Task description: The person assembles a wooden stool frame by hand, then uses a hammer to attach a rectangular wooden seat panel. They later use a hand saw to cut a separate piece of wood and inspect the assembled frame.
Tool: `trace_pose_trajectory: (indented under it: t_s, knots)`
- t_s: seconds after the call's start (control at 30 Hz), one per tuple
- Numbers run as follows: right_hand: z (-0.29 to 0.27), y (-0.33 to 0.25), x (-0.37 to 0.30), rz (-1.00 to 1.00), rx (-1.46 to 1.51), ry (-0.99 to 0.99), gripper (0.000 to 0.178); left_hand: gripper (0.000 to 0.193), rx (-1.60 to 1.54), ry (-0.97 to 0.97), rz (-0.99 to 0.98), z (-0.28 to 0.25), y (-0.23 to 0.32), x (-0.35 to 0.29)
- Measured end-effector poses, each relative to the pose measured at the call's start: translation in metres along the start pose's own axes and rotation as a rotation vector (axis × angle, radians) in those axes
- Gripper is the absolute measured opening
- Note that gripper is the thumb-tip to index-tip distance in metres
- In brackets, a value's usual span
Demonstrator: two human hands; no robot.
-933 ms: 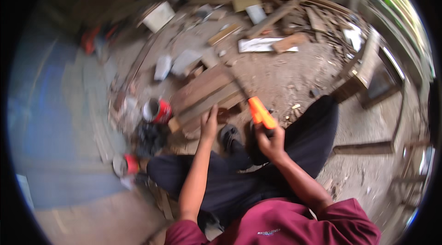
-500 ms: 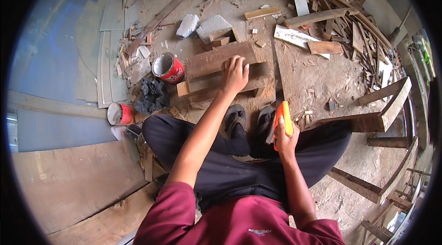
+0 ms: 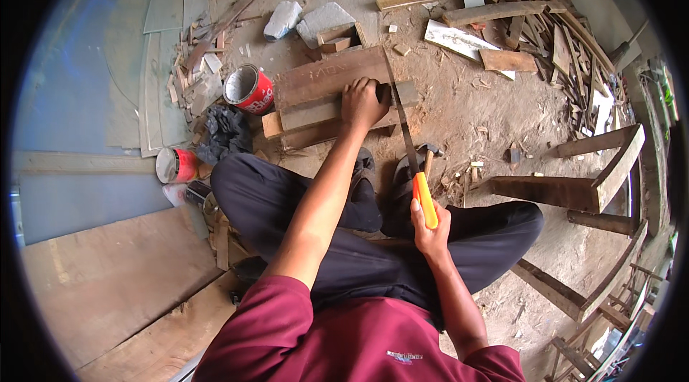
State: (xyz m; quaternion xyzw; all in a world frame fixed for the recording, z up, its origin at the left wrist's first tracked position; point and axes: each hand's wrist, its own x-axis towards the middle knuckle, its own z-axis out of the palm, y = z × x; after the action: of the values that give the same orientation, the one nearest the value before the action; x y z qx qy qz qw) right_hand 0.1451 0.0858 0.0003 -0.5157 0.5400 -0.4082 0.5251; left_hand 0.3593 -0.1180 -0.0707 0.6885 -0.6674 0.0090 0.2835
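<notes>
My right hand [image 3: 431, 230] is closed round the orange and yellow handle of a handsaw [image 3: 404, 125]. The blade slants up and away, crossing a narrow wooden strip [image 3: 316, 114] near its right end. My left hand [image 3: 364, 104] grips that strip just left of the blade, fingers curled over it. Beneath and behind it is a low wooden support with a wide brown board [image 3: 326, 76] on its far side. The lower edge of the blade at the cut is partly hidden, so I cannot tell how deep it sits.
A red paint can [image 3: 250, 89] stands left of the support, near a black plastic bag [image 3: 224, 132] and another red can [image 3: 176, 165]. Scrap wood [image 3: 560, 52] is heaped at the far right. A wooden frame [image 3: 545, 191] lies by my right knee.
The saw has swung from the right onto the strip, its blade now across the right end. My left hand has gone from resting on top to curling round the strip.
</notes>
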Motion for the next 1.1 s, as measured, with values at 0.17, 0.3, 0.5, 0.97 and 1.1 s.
trace_pose_trajectory:
  t_s: [0.17,0.3,0.5,0.97,1.1]
  knots:
    - [0.003,0.003,-0.013,0.062,0.03,-0.018,0.031,0.029,-0.043,-0.004,0.001,-0.004,0.003,0.001]
    - [0.0,0.014,-0.015,0.132,0.108,-0.045,0.023,0.029,-0.057,-0.008,-0.009,-0.004,0.0,0.002]
    - [-0.01,0.012,-0.014,0.037,-0.048,-0.048,0.018,0.028,-0.073,-0.007,-0.028,-0.004,0.0,0.003]
    - [-0.013,0.01,-0.018,0.047,-0.115,-0.066,0.021,0.028,-0.035,-0.066,-0.056,-0.004,0.002,0.006]
    - [-0.006,-0.002,-0.001,0.049,-0.018,-0.041,0.02,0.027,-0.052,-0.037,-0.053,-0.004,0.003,0.005]
